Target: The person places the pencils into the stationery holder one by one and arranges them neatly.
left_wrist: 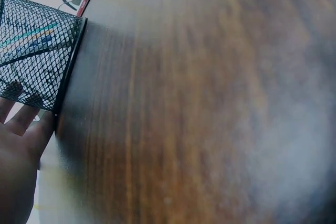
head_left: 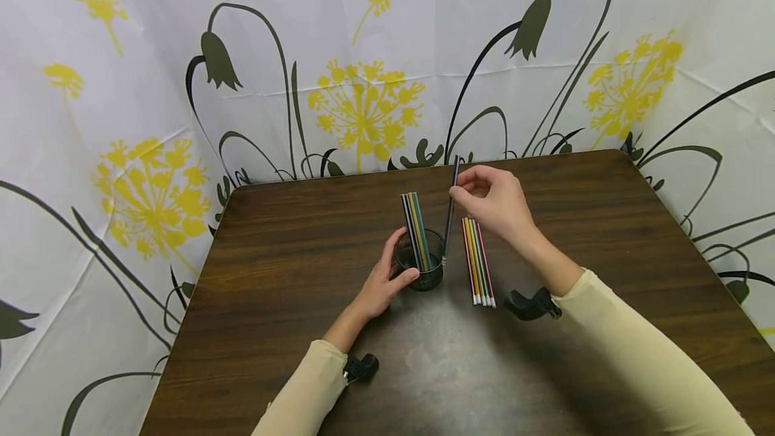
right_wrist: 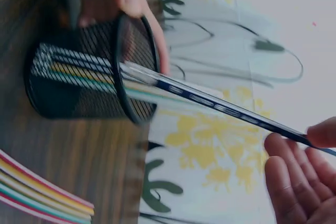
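A black mesh pencil cup [head_left: 429, 281] stands upright on the table, with my left hand [head_left: 377, 288] holding its side between thumb and fingers. Several pencils [head_left: 415, 227], dark, yellow and blue-green, lean inside it. My right hand [head_left: 493, 204] pinches a dark blue pencil [head_left: 450, 217] near its upper end. That pencil hangs almost upright, eraser end down, by the right side of the cup's rim; in the right wrist view its lower end [right_wrist: 144, 74] overlaps the cup's mouth. Right of the cup lies a row of several pencils [head_left: 478, 264], red, yellow, white and green, erasers toward me.
The dark wooden table [head_left: 290, 274] ends at a back edge just behind the hands. A white curtain [head_left: 424, 32] with yellow and grey flower prints hangs behind it. Black wrist mounts [head_left: 533, 305] stick out from both forearms.
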The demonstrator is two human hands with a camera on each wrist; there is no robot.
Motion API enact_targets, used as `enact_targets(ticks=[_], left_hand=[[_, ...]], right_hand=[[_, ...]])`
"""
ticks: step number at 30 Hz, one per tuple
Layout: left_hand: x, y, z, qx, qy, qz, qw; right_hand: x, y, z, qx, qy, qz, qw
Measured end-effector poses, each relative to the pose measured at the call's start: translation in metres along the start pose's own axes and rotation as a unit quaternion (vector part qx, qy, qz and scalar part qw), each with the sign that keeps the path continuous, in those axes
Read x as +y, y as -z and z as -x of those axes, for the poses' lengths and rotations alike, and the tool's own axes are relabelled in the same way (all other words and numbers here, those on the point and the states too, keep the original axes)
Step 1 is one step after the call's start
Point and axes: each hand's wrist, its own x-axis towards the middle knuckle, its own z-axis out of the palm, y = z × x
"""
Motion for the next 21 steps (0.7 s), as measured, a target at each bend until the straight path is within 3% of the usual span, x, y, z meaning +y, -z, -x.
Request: enact_targets(ticks=[4,9,17,21], left_hand=[[-0.018,0.000,-0.002,0.008,-0.004,-0.004,1.0000],[-0.032,0.000,-0.002,0.014,0.005,-0.010,0.9998],[-0.030,-0.001,-0.003,0.016,0.017,-0.016,0.9996],[-0.014,0.001,-0.001,0.003,0.020,-0.009,0.9998]], right_hand=[[-0.002,-0.019,0.006,0.014,0.040,-0.033,0.9986],[0.008,-0.041,0.014,0.003,0.067,0.000,0.9977],[0.024,-0.063,0.022,-0.029,0.085,0.030,0.9955],[0.028,-0.068,0.024,-0.038,0.094,0.046,0.9938]])
